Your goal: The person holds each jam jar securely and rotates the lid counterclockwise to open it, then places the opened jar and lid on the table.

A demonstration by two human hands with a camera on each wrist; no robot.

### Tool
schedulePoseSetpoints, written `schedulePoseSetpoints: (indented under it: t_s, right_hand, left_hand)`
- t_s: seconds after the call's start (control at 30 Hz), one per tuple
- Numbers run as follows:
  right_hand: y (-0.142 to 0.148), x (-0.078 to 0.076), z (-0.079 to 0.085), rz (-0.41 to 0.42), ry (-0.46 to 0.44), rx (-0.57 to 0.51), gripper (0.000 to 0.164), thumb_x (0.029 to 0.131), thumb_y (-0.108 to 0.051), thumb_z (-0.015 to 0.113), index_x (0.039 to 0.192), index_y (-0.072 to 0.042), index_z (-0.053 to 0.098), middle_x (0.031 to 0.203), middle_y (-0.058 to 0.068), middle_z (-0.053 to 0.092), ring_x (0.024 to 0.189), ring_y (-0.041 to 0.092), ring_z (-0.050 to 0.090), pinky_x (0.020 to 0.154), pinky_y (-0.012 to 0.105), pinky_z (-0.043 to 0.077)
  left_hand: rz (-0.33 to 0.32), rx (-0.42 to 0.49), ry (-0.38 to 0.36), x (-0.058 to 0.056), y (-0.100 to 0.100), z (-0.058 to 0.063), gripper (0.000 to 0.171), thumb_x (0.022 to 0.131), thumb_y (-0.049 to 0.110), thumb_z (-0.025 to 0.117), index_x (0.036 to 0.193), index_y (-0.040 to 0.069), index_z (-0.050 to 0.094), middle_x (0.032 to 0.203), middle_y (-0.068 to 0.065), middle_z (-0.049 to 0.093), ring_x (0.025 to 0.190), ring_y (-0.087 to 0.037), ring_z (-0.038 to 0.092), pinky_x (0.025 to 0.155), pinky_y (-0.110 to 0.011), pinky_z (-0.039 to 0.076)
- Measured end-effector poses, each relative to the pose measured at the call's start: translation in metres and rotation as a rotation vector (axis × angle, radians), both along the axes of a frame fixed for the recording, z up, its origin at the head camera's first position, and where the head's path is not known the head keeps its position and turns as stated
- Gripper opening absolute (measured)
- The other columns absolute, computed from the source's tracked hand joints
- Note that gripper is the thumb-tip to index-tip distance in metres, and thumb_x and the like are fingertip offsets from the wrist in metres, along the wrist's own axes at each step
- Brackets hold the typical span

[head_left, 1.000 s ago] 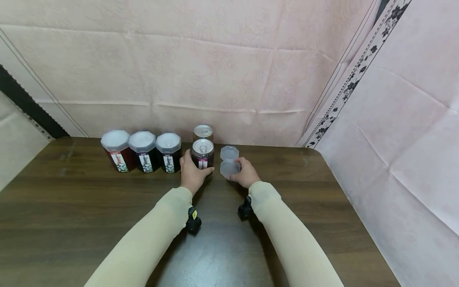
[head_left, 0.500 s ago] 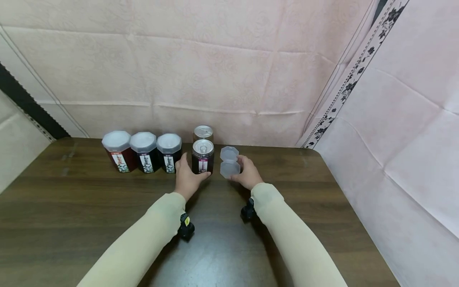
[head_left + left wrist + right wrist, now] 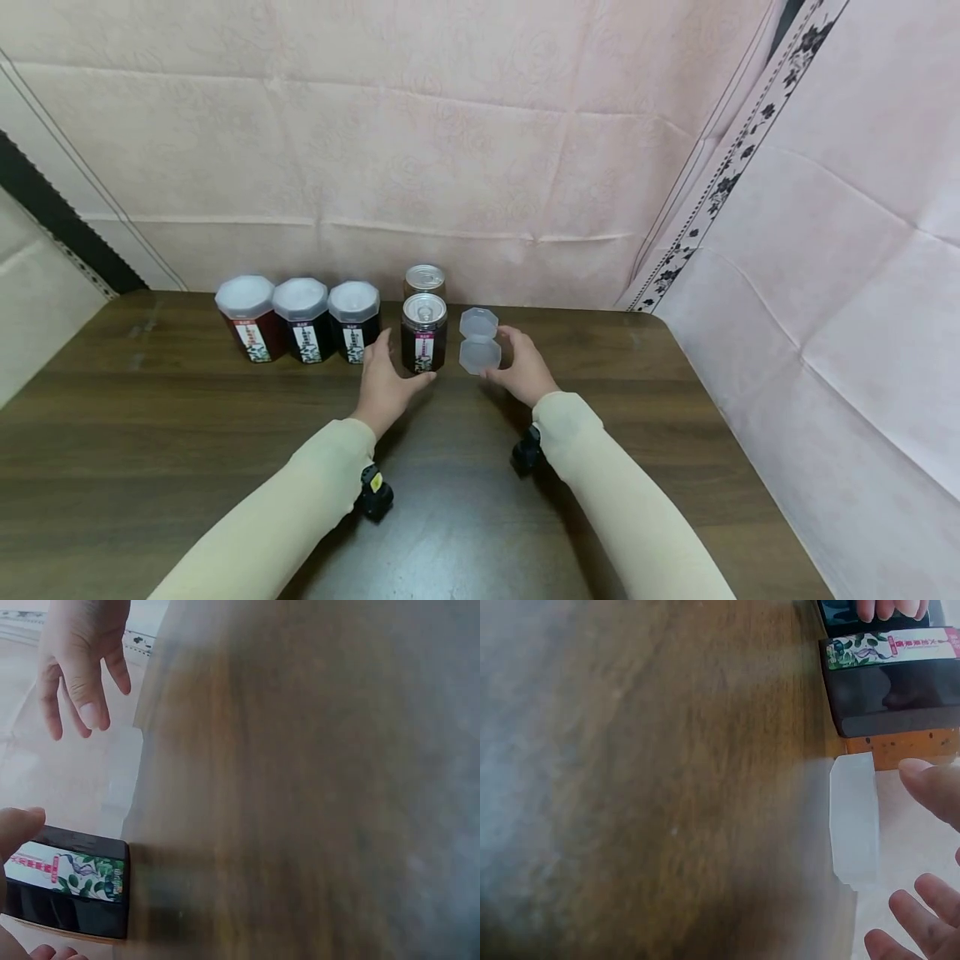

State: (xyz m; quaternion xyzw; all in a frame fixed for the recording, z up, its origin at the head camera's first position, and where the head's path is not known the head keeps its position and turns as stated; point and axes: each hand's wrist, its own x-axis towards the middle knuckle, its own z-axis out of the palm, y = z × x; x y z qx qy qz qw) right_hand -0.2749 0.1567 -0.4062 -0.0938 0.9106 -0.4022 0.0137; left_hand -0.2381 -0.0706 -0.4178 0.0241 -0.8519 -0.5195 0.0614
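Note:
A dark can-topped jar [image 3: 423, 337] with a silver pull-tab top stands upright on the table, its label facing me. My left hand [image 3: 386, 389] is at its near left side, fingers spread and thumb apart from the jar. In the left wrist view the jar [image 3: 90, 877] stands beside that thumb. Two translucent octagonal lids lie to the jar's right: a near lid [image 3: 480, 356] and a far lid [image 3: 478, 322]. My right hand [image 3: 527, 367] is just right of them, its fingers loosely spread. In the right wrist view a gap shows between its fingers and the near lid [image 3: 855, 821].
Behind the uncapped jar stands another silver-topped jar [image 3: 424, 277]. To the left are three capped jars in a row: a reddish one [image 3: 255, 321], a dark one [image 3: 303, 321] and another dark one [image 3: 355, 312]. A patterned cloth [image 3: 450, 167] hangs behind the table.
My left hand has come off the jar and drawn back toward me and leftward. The right hand has eased slightly back from the lids, which stay in place.

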Motion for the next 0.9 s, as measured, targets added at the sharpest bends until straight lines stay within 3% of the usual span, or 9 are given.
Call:
schedulePoseSetpoints:
  t_s: [0.3,0.53,0.9]
  right_hand:
    - [0.005,0.01,0.005,0.026,0.029,0.027,0.079,0.08,-0.02,0.079,0.146,-0.008,0.037,0.144,0.017,0.042,0.134,0.033,0.04,0.11,0.051,0.031]
    - [0.007,0.017,0.008,0.033,0.037,0.025,0.079,0.081,-0.022,0.079,0.146,-0.01,0.036,0.144,0.017,0.042,0.135,0.033,0.039,0.111,0.051,0.031]
    - [0.004,0.027,0.015,0.039,0.07,-0.006,0.077,0.082,-0.024,0.078,0.145,-0.008,0.037,0.143,0.017,0.044,0.134,0.034,0.04,0.11,0.051,0.032]
  left_hand:
    - [-0.038,-0.078,0.017,0.01,-0.013,0.006,0.095,0.08,0.025,0.079,0.152,0.006,0.019,0.153,-0.024,0.019,0.141,-0.04,0.023,0.111,-0.054,0.028]
    - [-0.053,-0.111,0.056,0.019,-0.024,0.008,0.092,0.081,0.025,0.078,0.151,0.005,0.021,0.151,-0.023,0.024,0.136,-0.038,0.033,0.109,-0.052,0.033]
    - [-0.053,-0.122,0.097,0.031,-0.034,0.013,0.089,0.082,0.024,0.077,0.151,0.006,0.024,0.148,-0.022,0.027,0.134,-0.037,0.035,0.108,-0.053,0.034]
